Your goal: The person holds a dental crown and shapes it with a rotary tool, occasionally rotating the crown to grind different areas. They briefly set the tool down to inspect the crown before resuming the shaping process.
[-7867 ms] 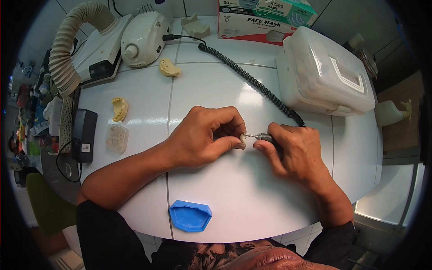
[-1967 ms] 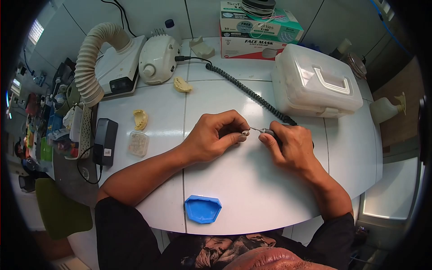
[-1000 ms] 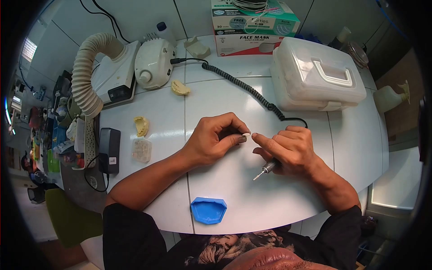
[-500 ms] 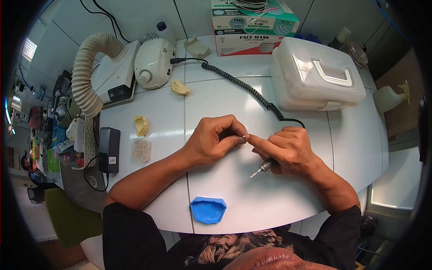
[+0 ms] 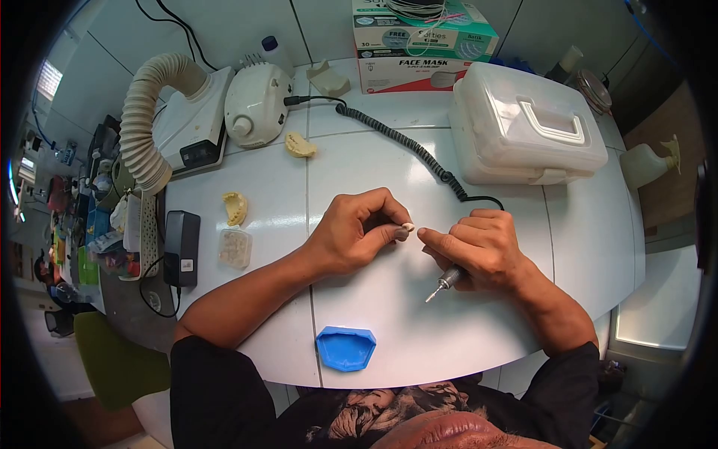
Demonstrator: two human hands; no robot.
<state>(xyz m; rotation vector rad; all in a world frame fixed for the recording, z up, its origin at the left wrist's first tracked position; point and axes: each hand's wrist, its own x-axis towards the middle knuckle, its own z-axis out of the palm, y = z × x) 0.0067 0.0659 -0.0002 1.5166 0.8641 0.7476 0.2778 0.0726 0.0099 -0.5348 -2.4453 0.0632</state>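
Note:
My left hand [image 5: 355,233] pinches a small whitish tooth-shaped piece [image 5: 408,227] between thumb and fingertips, over the middle of the table. Just to its right, my right hand [image 5: 482,248] is wrapped around a dental rotary handpiece [image 5: 450,278], with the thin bur pointing down and left. The right index finger is stretched toward the small piece, slightly apart from it. A black coiled cord [image 5: 404,140] runs from behind the right hand to a white control unit [image 5: 256,108]. Below the hands lies a blue tray-like mould [image 5: 346,350], close to the front edge.
Two yellowish dental casts [image 5: 235,209] and a small clear box [image 5: 235,248] lie on the left. A hose-fitted machine [image 5: 196,123] and black power adapter [image 5: 181,249] stand farther left. Face mask boxes [image 5: 419,75] and a white carrying case [image 5: 527,127] stand at the back.
My right index finger has drawn back from the small piece, a little to the right. The handpiece tip has shifted right and slightly down with it. My left hand stays in place.

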